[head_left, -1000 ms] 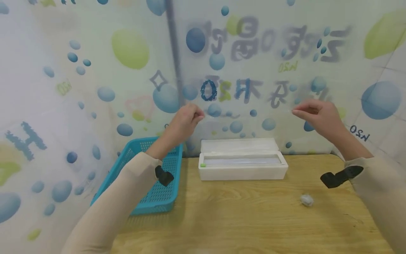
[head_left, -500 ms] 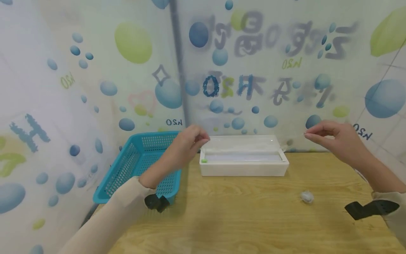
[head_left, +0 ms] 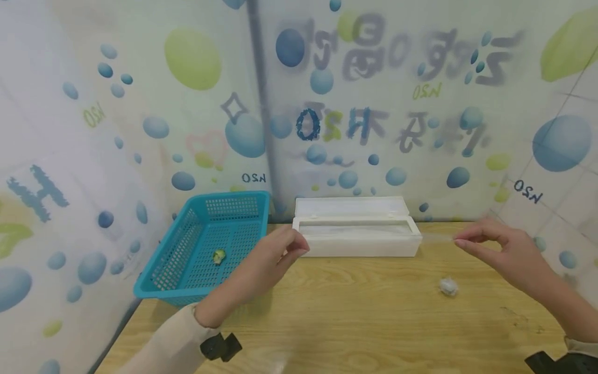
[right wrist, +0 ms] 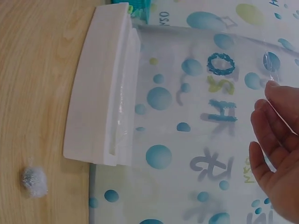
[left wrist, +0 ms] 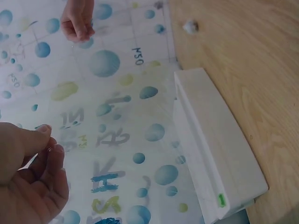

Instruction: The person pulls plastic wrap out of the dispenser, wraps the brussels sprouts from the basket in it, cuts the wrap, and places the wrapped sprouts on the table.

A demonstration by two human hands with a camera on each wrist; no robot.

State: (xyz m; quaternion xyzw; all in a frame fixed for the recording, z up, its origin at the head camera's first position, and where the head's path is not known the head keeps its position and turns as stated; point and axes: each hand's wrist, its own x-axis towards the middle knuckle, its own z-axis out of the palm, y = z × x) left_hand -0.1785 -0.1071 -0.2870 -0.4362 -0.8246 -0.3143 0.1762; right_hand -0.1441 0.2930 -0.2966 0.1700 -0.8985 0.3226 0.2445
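Note:
My left hand [head_left: 275, 254] is held above the table, just in front of the left end of a white cling film dispenser box [head_left: 357, 245] with its lid raised. Thumb and fingers are pinched together. Farther right, past the box's other end, my right hand [head_left: 506, 254] pinches in the same way. Between the hands stretches a sheet of clear cling film [right wrist: 271, 67], visible mostly by its shine in the right wrist view. Its lower edge is hard to make out. The left wrist view shows the box with a green tab [left wrist: 221, 200] at one end.
A blue perforated basket [head_left: 173, 294] stands left of the box, with a small yellow-green vegetable piece [head_left: 218, 256] inside. On the wooden table [head_left: 364, 317] lies a crumpled clear ball [head_left: 448, 286], front right of the box. A patterned sheet [head_left: 392, 104] hangs behind.
Both hands have come down from in front of the patterned sheet to about box height, and the right hand has moved outward. The vegetable piece in the basket has come into sight.

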